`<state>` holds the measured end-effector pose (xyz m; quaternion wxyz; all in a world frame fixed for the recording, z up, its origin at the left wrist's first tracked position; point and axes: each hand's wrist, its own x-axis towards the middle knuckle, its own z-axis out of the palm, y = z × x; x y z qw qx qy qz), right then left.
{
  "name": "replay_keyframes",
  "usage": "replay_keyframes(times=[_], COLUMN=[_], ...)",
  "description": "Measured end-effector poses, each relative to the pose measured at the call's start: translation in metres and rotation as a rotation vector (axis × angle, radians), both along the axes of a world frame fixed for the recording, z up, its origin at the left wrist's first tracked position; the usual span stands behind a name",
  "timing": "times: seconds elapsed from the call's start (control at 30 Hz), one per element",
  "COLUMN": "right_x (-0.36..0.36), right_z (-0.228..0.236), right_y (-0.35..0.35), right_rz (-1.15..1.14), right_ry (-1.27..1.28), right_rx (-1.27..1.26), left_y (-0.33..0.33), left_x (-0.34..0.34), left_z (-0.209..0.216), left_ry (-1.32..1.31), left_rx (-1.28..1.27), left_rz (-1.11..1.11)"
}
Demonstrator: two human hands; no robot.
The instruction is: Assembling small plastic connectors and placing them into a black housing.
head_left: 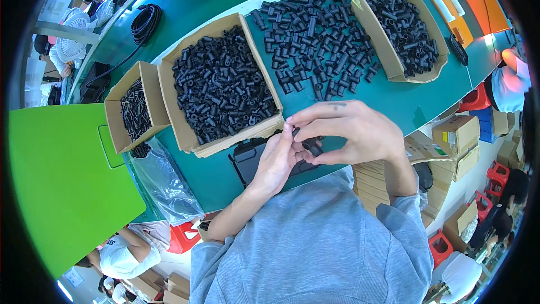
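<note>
My left hand (277, 162) and my right hand (360, 129) meet over the near edge of the table, fingers closed. Between them is a black plastic pipe fitting (313, 147), partly hidden by the fingers; my right thumb and fingers curl round it. Left fingertips pinch at a small dark part close by, mostly covered. Beneath my left hand lies a flat black tray-like object (247, 163). Just beyond the hands, many loose black tee-shaped fittings (315, 39) are spread over the green table (225, 177).
A large cardboard box (261, 129) of black fittings stands left of the pile, beside a smaller box (115, 129) of thin black pieces. Another filled box (368, 22) sits right. A clear plastic bag (169, 183) and green panel (73, 180) are left. Other people work around.
</note>
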<state>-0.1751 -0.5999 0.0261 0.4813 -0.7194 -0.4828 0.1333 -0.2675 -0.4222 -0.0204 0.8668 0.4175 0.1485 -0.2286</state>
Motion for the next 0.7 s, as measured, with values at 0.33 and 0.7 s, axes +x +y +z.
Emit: replay_keyframes(times=[0.33, 0.7], right_x=[-0.012, -0.018], right_z=[-0.003, -0.009], right_y=[0.005, 0.000], right_rz=[-0.253, -0.313], right_ry=[-0.235, -0.321], right_rx=[-0.074, -0.038], left_y=[0.001, 0.005], left_x=[-0.002, 0.001], left_z=[0.005, 0.010], left_ry=[-0.285, -0.364], left_rx=[0.251, 0.433], left_rz=[0.103, 0.057])
